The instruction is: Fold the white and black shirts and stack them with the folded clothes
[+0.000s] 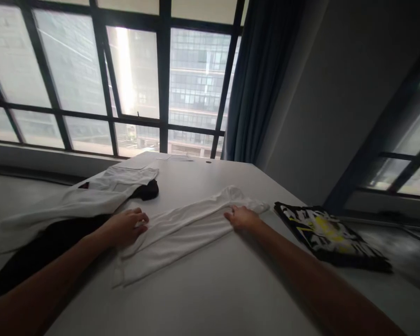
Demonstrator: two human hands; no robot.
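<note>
A long white garment, folded into a narrow strip with wrinkles, lies across the table in front of me. At its left end, my left hand has curled fingers and thumb around a bit of the cloth's edge. My right hand pinches the upper edge near the right end, thumb and forefinger on the fabric. The garment's far right end is bunched and rests on the tabletop. Whether it is a shirt or trousers, I cannot tell.
White and black clothes are heaped at the table's left edge, hanging over it. On the right edge lies a folded black, white and yellow patterned garment. The white table reaches toward windows and a dark blue curtain.
</note>
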